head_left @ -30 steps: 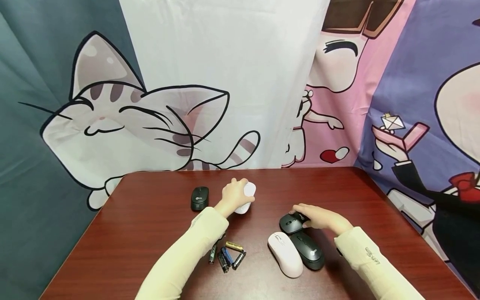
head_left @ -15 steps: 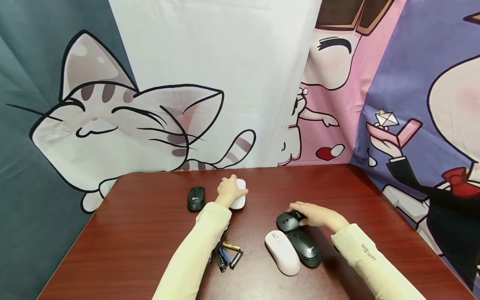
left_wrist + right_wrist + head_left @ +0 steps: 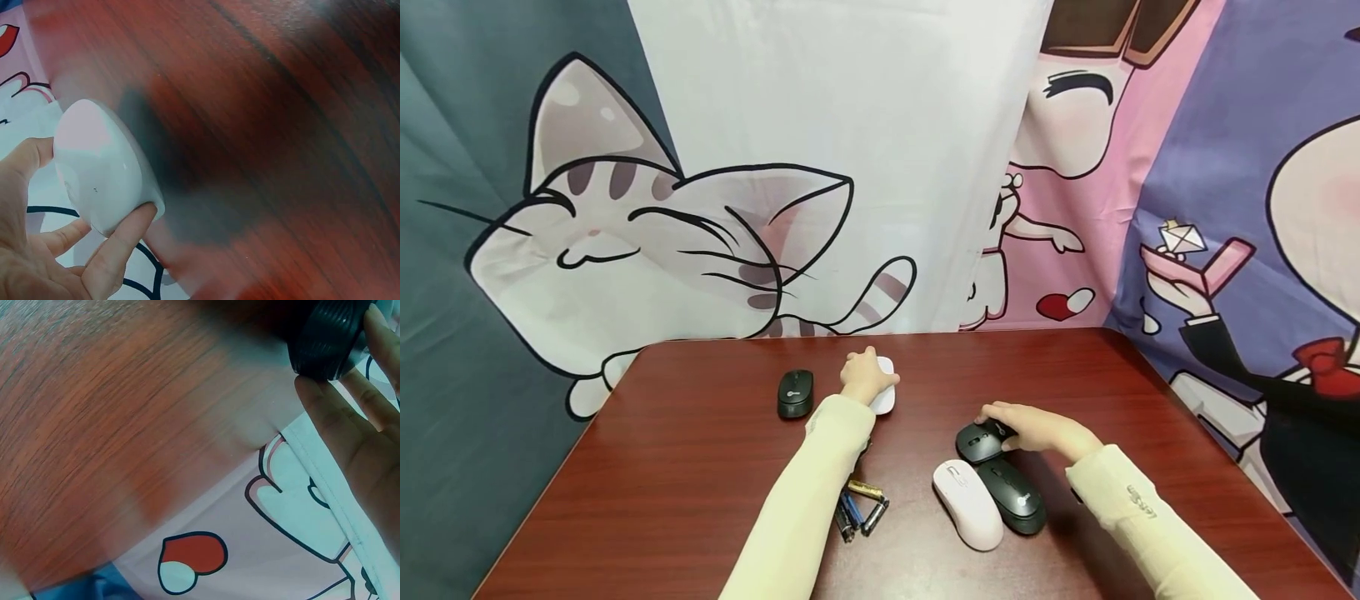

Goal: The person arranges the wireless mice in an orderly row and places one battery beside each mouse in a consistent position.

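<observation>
Lettering and small marks show, but no word, brand or number can be read.
Dark lettering runs along the right sleeve (image 3: pixel 1150 525), too small and blurred to make out. Tiny pale logos mark the far black mouse (image 3: pixel 795 394) and the near black mouse (image 3: pixel 1011 497), both illegible. A minute dark mark, equally undecipherable, stands on the white mouse (image 3: pixel 97 165) in the left hand (image 3: pixel 861 377).
</observation>
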Motion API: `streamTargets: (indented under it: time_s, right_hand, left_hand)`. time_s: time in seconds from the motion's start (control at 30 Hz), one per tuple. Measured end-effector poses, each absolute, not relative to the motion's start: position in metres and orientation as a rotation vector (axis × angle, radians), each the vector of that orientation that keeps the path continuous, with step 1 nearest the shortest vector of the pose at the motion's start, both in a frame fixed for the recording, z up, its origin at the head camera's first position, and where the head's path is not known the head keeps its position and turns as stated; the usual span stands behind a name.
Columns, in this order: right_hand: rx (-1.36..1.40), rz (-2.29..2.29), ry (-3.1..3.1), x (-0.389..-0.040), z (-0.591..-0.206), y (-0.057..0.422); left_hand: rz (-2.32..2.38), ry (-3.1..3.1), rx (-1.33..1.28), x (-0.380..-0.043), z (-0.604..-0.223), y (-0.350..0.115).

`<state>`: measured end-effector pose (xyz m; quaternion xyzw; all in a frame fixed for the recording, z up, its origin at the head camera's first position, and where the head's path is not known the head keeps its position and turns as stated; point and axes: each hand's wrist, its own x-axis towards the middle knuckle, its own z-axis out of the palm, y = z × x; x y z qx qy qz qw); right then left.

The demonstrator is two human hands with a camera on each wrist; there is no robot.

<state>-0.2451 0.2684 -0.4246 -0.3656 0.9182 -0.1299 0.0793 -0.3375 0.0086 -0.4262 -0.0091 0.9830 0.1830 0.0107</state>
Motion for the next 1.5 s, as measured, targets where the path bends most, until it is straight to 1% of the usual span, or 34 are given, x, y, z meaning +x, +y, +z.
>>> streamTargets:
  time_s: [0.27, 0.43, 0.83, 1.23, 1.5]
  right_hand:
    - [-1.110, -0.378, 2.752, -0.245, -0.424, 0.267]
    - [-1.104, -0.372, 2.752, -0.244, -0.423, 0.268]
    - [-1.114, -0.382, 2.756, -0.244, -0.428, 0.271]
    - [-1.113, -0.375, 2.767, -0.243, -0.429, 0.272]
    - [-1.124, -0.375, 2.775, -0.244, -0.431, 0.273]
  left_hand:
    - [0.567, 3.076, -0.081, -0.339, -0.424, 0.011]
    - [0.544, 3.087, -0.079, -0.339, -0.429, 0.015]
    - [0.396, 3.054, -0.129, -0.339, -0.434, 0.025]
    - [0.345, 3.078, -0.114, -0.343, -0.443, 0.027]
    - [0.290, 3.068, -0.090, -0.344, -0.442, 0.027]
